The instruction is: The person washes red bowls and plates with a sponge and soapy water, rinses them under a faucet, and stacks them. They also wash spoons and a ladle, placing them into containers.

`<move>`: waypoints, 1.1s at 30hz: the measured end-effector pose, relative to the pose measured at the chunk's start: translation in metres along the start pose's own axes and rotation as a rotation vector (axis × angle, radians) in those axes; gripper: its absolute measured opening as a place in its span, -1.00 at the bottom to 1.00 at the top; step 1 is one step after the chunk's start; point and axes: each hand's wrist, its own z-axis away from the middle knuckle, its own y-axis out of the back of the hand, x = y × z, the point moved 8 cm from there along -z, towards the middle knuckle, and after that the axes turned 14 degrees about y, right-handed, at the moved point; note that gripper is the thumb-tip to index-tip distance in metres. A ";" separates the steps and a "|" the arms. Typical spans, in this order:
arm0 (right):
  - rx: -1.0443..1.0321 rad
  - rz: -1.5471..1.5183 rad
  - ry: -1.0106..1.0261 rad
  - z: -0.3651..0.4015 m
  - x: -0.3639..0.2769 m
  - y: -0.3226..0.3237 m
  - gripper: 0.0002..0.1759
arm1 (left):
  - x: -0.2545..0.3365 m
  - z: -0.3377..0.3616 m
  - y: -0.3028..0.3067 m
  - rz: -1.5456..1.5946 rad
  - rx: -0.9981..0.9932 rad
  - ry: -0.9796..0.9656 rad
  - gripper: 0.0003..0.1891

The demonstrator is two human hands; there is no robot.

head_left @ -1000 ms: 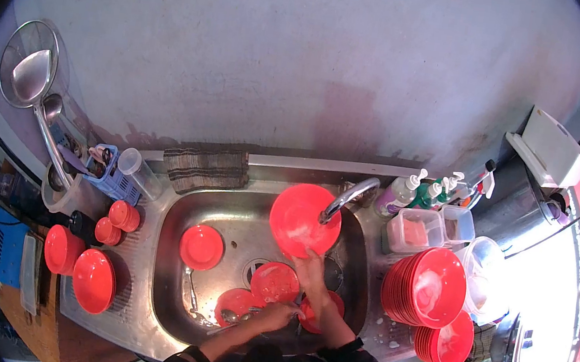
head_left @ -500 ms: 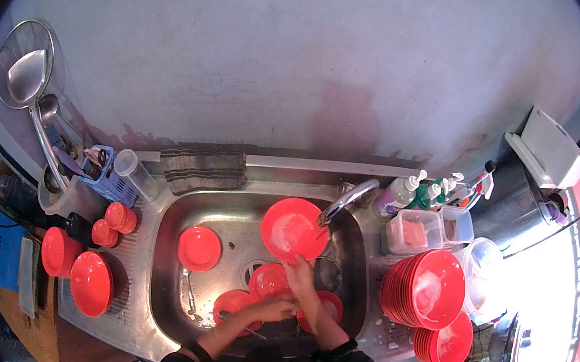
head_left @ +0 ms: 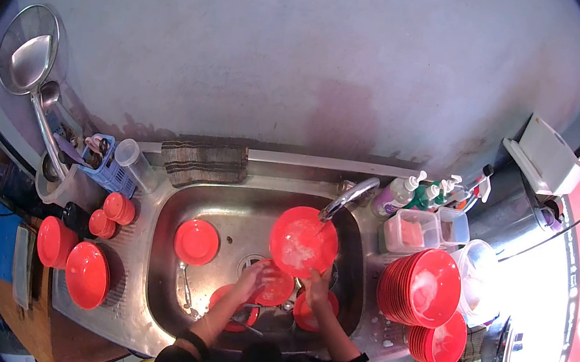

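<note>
In the head view my right hand (head_left: 316,289) grips the near rim of a red bowl (head_left: 301,237), tilted under the running faucet (head_left: 349,197). Water strikes inside the bowl. My left hand (head_left: 254,279), fingers apart and holding nothing, hovers at the left edge of a second red bowl (head_left: 275,288) in the sink. Below my forearms lie another red bowl (head_left: 310,312) and a red dish (head_left: 229,295) with cutlery on it. A small red plate (head_left: 196,242) sits at the sink's left, with a spoon (head_left: 185,286) nearby.
Tall stacks of red bowls (head_left: 425,288) stand on the right counter beside plastic containers (head_left: 410,232) and soap bottles (head_left: 398,194). On the left are red bowls (head_left: 87,275), small red cups (head_left: 118,208) and a blue basket (head_left: 111,175). A striped cloth (head_left: 204,163) hangs behind the sink (head_left: 168,217).
The bowl in my right hand has shifted right, further under the faucet. My left hand has moved up and away from the lower bowls, its fingers spreading.
</note>
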 end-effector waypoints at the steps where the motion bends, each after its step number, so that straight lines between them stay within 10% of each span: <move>1: -0.045 0.202 0.016 0.000 0.002 0.008 -0.39 | -0.006 -0.002 0.001 0.195 -0.045 0.064 -0.65; 8: -0.368 1.030 0.477 0.003 -0.029 -0.001 -0.45 | -0.011 -0.003 -0.015 0.629 -0.281 0.160 -0.65; 12: -0.070 0.835 0.327 -0.013 -0.016 0.034 -0.44 | -0.007 -0.003 -0.014 0.615 -0.444 0.037 -0.64; 14: 0.145 0.230 0.008 -0.010 -0.021 0.009 -0.36 | -0.020 0.010 0.015 0.506 0.115 0.225 -0.61; 27: -0.195 0.393 -0.057 0.001 -0.020 -0.030 -0.42 | -0.016 -0.008 0.008 0.563 -0.094 0.148 -0.64; 29: -0.452 0.780 0.281 0.011 -0.046 -0.059 -0.48 | -0.002 -0.008 -0.016 0.805 -1.217 -0.104 -0.69; 30: -0.451 0.780 0.280 0.015 -0.053 -0.063 -0.48 | 0.006 0.003 -0.024 0.806 -1.216 -0.103 -0.69; 32: -0.558 1.060 0.235 0.022 -0.055 -0.069 -0.49 | -0.017 -0.005 0.002 0.820 -0.052 0.204 -0.73; 33: -0.557 1.060 0.235 0.021 -0.055 -0.070 -0.49 | -0.020 -0.009 0.006 0.820 -0.052 0.205 -0.73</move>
